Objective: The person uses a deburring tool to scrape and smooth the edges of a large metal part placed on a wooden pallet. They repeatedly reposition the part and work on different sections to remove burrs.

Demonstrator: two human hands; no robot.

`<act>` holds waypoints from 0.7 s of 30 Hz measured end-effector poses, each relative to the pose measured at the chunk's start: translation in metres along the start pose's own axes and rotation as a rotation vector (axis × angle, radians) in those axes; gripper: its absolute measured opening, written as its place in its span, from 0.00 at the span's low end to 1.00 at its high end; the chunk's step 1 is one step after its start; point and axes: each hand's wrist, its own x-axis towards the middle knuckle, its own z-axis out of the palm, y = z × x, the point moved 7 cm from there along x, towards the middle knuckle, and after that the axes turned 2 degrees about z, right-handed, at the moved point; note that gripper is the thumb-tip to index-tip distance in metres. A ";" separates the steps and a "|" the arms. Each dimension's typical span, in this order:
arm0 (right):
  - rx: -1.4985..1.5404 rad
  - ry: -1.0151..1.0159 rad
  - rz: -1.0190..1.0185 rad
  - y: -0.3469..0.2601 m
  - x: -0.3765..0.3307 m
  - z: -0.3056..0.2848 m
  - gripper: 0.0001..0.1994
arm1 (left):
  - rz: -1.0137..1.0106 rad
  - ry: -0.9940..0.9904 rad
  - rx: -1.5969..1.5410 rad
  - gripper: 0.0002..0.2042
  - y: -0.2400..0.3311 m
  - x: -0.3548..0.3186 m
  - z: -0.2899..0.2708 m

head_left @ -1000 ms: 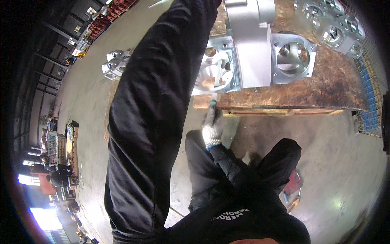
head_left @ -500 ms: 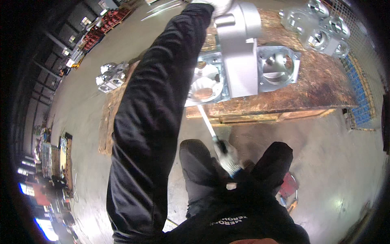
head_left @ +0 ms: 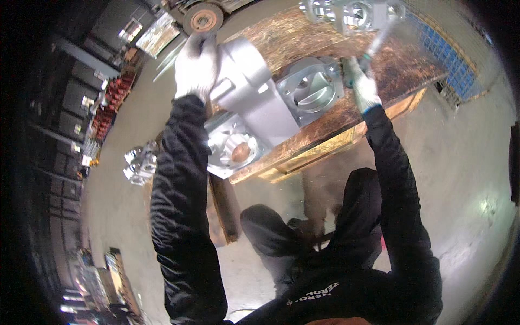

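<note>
Several metal castings (head_left: pixel 260 103) sit on a rusty workbench (head_left: pixel 346 116) above concrete floor (head_left: pixel 466 179).

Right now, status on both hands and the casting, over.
Left hand gloved, gripping top of the grey metal casting on the wooden bench. Right hand gloved, shut on a slim rod tool beside it. Nothing between hands and casting.

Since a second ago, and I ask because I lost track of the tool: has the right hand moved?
Yes. The right hand, gripping a thin metal tool, has risen from below the wooden bench's front edge to above it, beside the grey metal casting.
</note>
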 end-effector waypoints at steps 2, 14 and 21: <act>-0.058 -0.084 0.121 0.014 0.009 0.017 0.18 | 0.073 -0.006 -0.061 0.15 -0.002 -0.015 0.003; -0.308 0.155 0.124 0.044 -0.056 -0.016 0.17 | 0.301 -0.089 -0.127 0.18 0.017 -0.002 0.014; -0.311 0.107 -0.142 0.034 -0.171 0.057 0.21 | -0.135 -0.343 0.198 0.23 -0.087 0.028 -0.005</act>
